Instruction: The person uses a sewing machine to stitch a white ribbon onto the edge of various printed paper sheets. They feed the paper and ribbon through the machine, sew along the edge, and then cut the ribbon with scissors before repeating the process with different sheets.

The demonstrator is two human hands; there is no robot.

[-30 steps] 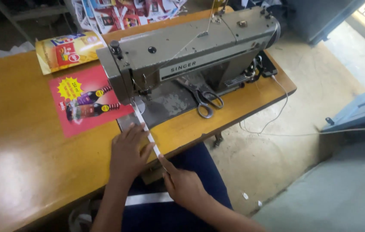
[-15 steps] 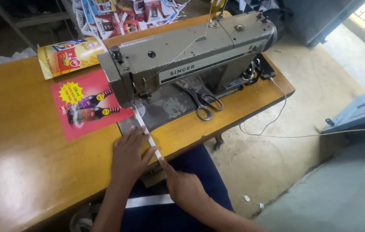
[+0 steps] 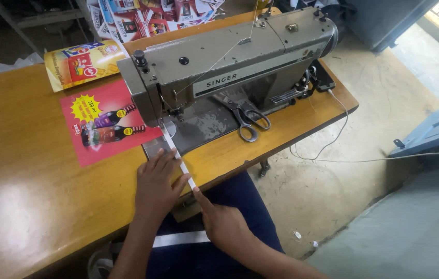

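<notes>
- Tape (image 3: 180,164), a narrow white strip, is running from under the needle area of the sewing machine (image 3: 230,67) back toward the person, lying across the metal plate (image 3: 199,126) and the front edge of the wooden table (image 3: 33,196).
- The left hand (image 3: 156,182) is lying flat and open on the plate, fingers spread and pointing toward the needle, touching the strip's left edge rather than gripping it.
- The right hand (image 3: 223,223) is sitting just off the table edge, mostly closed, its fingertips pinching the near end of the strip.
- A red printed sheet (image 3: 106,126) is lying on the table left of the machine, with a yellow packet (image 3: 82,62) behind it; scissors (image 3: 245,120) are resting on the machine bed to the right, well apart from both hands.
- Doing this feeding well is, in my judgement, calling for a straight, lightly taut strip: the right hand is keeping it in line with the needle while the flat left hand is steadying it.
- The left fingertips are near the needle, so staying back from it looks wise.
</notes>
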